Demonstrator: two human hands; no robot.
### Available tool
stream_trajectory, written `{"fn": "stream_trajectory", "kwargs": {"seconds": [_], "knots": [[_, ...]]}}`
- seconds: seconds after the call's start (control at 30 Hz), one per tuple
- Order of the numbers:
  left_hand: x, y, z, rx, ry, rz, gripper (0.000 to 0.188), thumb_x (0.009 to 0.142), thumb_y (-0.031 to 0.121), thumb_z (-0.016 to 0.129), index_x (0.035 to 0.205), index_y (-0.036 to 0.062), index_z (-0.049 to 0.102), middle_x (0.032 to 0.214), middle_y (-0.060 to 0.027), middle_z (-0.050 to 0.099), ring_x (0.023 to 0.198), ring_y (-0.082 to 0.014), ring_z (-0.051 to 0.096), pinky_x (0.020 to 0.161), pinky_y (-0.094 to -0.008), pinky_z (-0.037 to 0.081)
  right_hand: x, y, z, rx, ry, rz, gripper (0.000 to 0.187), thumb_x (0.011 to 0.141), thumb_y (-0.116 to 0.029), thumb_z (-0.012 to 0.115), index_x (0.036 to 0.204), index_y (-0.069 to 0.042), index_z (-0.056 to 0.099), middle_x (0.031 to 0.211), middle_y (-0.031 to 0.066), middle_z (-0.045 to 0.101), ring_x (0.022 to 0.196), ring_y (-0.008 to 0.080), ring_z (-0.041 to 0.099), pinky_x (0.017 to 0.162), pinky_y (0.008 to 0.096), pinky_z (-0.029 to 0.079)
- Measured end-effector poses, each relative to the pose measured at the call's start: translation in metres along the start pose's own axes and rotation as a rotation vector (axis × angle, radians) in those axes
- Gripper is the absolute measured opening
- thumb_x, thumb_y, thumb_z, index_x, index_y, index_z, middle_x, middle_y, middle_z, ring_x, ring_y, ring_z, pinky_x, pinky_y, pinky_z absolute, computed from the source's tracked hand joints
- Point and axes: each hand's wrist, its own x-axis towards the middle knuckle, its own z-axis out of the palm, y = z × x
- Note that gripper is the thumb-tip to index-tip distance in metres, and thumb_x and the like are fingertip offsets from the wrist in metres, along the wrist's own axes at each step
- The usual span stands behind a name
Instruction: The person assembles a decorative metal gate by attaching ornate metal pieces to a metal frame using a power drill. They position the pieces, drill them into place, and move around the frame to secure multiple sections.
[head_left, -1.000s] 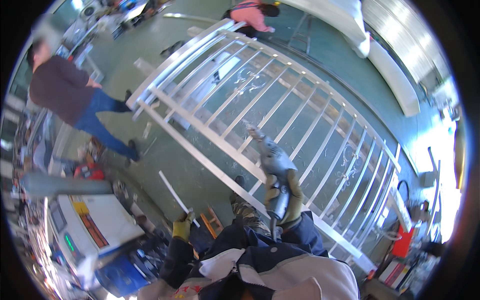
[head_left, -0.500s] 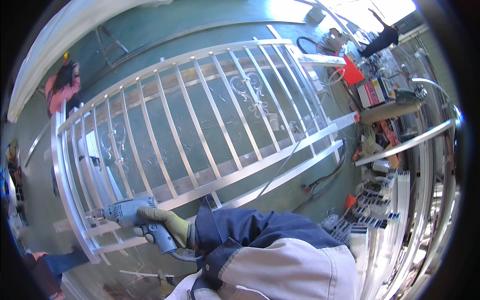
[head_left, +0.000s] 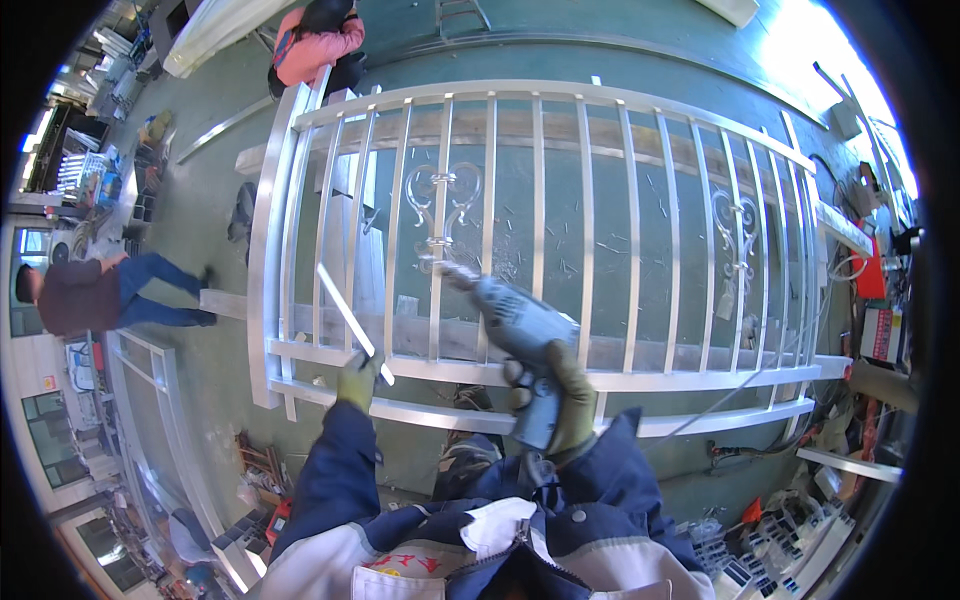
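My right hand, in a yellow-green glove, is wrapped round the pistol grip of a blue power drill. The drill's chuck points away and to the left, over the bars of a silver metal railing. In my gloved left hand is a narrow white strip, slanting up and left across the railing's lower left corner. Scroll-shaped ornaments sit between some upright bars. Glare and blur hide the tip of the drill bit.
Beams lie under the railing. A person in pink crouches at the far left corner; another in dark clothes stands at left. A cable crosses the right side. Stacked profiles lie at lower right.
The view has swung left, bringing my left arm fully in. My left hand and the strip have risen over the railing. The drill now points up and left instead of at the left end post.
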Motion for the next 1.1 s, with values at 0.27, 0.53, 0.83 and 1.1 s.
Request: {"fn": "stream_trajectory", "kwargs": {"seconds": [0.27,0.53,0.83,1.1], "knots": [[0.2,0.149,0.071,0.435,-0.042,0.274,0.054,0.092,0.047,0.073,0.126,0.0057,0.072,0.101,-0.0123,0.078,0.092,-0.0209,0.073,0.082,-0.0344,0.054,0.049,-0.012,-0.075,0.095,0.378,-0.218,0.054,0.099,-0.038,0.07,0.134,-0.001,0.054,0.099,0.0176,0.072,0.068,0.0217,0.071,0.058,0.0268,0.062],[0.337,0.235,0.159,0.731,-0.033,0.405,0.048,0.089,0.054,0.07,0.124,0.0207,0.075,0.124,-0.0085,0.074,0.114,-0.0313,0.07,0.095,-0.0408,0.053,0.083,0.005,-0.128,0.254,0.403,-0.269,0.051,0.104,-0.034,0.064,0.139,0.001,0.051,0.123,0.017,0.066,0.098,0.0267,0.072,0.065,0.0322,0.065],[0.42,0.258,0.219,0.971,0.03,0.415,0.048,0.088,0.053,0.069,0.113,0.0145,0.079,0.117,-0.0165,0.075,0.109,-0.0366,0.071,0.091,-0.0462,0.055,0.11,0.006,-0.154,0.4,0.514,-0.195,0.052,0.103,-0.036,0.064,0.138,0.0,0.051,0.122,0.0184,0.068,0.094,0.0298,0.075,0.064,0.0358,0.067],[0.424,0.264,0.228,1.024,-0.026,0.387,0.058,0.087,0.061,0.07,0.113,0.0095,0.078,0.113,-0.0193,0.075,0.105,-0.037,0.072,0.089,-0.0461,0.055,0.138,-0.004,-0.143,0.386,0.593,-0.218,0.052,0.103,-0.035,0.064,0.139,-0.001,0.049,0.122,0.0193,0.067,0.094,0.0302,0.076,0.062,0.0353,0.067]]}}
